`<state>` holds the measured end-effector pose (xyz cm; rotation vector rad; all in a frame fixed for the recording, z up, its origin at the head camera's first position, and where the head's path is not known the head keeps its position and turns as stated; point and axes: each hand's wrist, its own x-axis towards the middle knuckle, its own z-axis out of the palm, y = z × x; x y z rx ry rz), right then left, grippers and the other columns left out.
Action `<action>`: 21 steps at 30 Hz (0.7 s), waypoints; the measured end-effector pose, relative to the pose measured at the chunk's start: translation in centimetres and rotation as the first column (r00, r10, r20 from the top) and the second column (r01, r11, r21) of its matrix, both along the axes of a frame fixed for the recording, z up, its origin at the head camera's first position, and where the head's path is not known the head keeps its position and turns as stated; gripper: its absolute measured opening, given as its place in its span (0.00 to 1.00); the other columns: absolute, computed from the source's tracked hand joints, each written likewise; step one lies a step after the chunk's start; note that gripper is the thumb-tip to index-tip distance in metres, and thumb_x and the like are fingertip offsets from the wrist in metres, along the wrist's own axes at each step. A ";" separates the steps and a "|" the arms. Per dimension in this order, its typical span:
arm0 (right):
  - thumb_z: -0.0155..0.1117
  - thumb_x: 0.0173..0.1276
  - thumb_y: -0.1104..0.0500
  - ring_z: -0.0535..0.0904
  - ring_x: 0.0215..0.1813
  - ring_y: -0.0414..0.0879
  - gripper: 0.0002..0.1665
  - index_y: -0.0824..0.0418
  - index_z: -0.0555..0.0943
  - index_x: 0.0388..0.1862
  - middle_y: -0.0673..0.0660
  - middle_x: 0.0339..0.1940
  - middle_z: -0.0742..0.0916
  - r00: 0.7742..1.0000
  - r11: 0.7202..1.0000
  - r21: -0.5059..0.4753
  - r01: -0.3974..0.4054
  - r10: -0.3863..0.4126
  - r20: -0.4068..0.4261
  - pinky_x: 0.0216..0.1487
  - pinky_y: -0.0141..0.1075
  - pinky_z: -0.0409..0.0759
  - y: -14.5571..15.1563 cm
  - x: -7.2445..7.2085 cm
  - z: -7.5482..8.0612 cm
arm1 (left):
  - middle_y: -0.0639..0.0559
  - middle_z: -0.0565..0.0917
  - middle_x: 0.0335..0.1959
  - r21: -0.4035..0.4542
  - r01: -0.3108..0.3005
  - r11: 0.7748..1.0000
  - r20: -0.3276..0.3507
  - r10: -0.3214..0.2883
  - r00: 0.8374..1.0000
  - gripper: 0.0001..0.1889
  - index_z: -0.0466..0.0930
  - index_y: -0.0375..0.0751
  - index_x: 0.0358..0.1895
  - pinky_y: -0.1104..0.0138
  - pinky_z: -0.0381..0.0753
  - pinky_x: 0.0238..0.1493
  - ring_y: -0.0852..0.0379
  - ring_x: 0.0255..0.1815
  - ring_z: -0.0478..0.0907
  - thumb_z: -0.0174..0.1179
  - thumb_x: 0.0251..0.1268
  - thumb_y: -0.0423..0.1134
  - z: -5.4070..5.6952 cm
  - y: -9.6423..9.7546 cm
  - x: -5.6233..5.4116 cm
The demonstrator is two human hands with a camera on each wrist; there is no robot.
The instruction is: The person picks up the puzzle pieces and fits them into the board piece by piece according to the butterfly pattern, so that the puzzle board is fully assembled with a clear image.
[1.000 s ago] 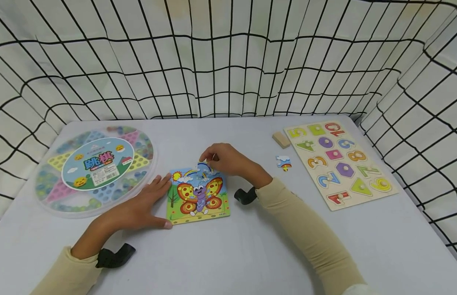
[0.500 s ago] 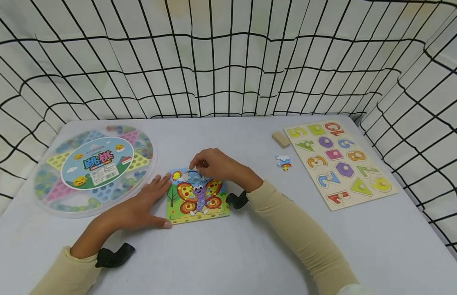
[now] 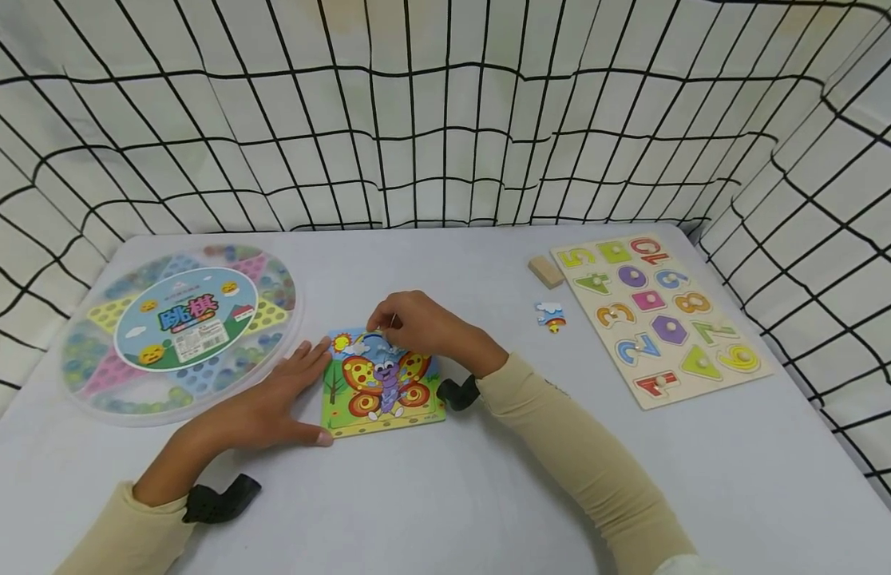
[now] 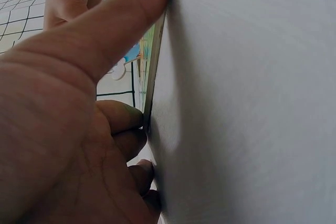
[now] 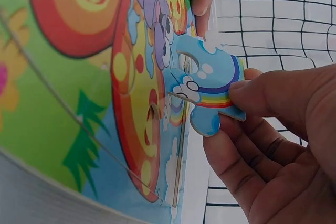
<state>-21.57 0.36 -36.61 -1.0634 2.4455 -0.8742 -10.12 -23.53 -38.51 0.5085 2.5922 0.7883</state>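
Note:
A square butterfly jigsaw puzzle lies flat on the table in the head view. My left hand rests at its left side, fingers spread, with the thumb at the near corner and the fingertips against the edge. Over the puzzle's far edge, my right hand pinches a blue jigsaw piece printed with a rainbow, between thumb and fingers. In the right wrist view this piece is tilted up from the board, its inner edge at a gap there. A second jigsaw piece, with clouds and a rainbow, lies apart on the right.
A round Chinese checkers box with marbles under its clear cover stands left of the puzzle. On the right lie a wooden number-and-shape peg board and a small wooden block. Black netting rises behind the table.
My right hand has moved a little left and down with the jigsaw piece, bringing it lower over the puzzle's far edge. My left hand stays in place.

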 end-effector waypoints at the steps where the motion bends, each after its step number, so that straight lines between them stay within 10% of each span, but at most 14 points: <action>1: 0.61 0.70 0.66 0.76 0.42 0.42 0.11 0.60 0.85 0.48 0.51 0.40 0.82 1.000 1.000 0.001 0.003 -0.003 -0.004 0.45 0.26 0.76 0.0 0.0 0.0 | 0.45 0.39 0.80 0.001 0.001 1.000 -0.001 -0.001 1.000 0.61 0.45 0.36 0.78 0.39 0.38 0.71 0.40 0.77 0.29 0.71 0.47 0.63 0.0 0.0 0.0; 21: 0.66 0.68 0.62 0.74 0.44 0.42 0.16 0.60 0.82 0.54 0.51 0.46 0.79 0.996 0.990 0.140 -0.001 0.014 -0.092 0.46 0.25 0.74 -0.8 0.0 -0.7 | 0.45 0.40 0.80 0.001 -0.003 1.000 -0.008 0.003 1.000 0.61 0.46 0.35 0.77 0.39 0.38 0.71 0.39 0.77 0.29 0.72 0.46 0.62 -0.3 0.0 -0.1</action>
